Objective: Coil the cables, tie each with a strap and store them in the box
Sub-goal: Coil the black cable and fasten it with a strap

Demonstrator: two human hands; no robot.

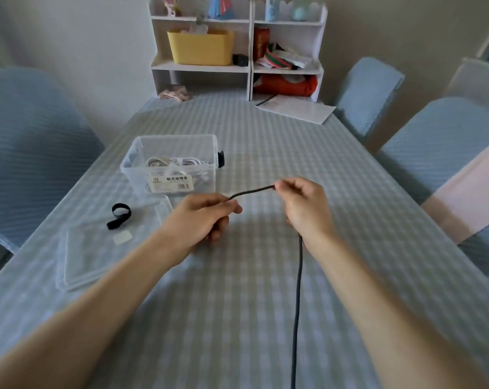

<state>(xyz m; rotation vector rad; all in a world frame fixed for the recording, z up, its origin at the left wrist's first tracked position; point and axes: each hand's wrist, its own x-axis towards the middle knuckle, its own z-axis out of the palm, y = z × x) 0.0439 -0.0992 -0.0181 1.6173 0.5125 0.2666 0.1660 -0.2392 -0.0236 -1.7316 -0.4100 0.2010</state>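
Toward the left edge of the desk (265, 141), covered in a blue-and-white checked cloth, a flat clear plastic lid (97, 254) lies with a black looped strap (119, 215) resting on its far part. Just beyond the lid stands the clear plastic storage box (173, 167), open, with white coiled cables (170, 162) inside and a label on its near wall.

The left forearm reaches in from the near left corner, and the left hand (201, 220) hovers above the middle of the desk, its fingers curled round one end of a dark braided cable (298, 290). A short length of the cable spans the gap, rising slightly to the right hand (305, 206), which pinches it between thumb and forefinger with the other fingers curled. Below the right wrist the cable drops straight toward the near edge of the desk.

At the far edge stands a white shelf unit (237, 46) holding a yellow bin (201, 47).
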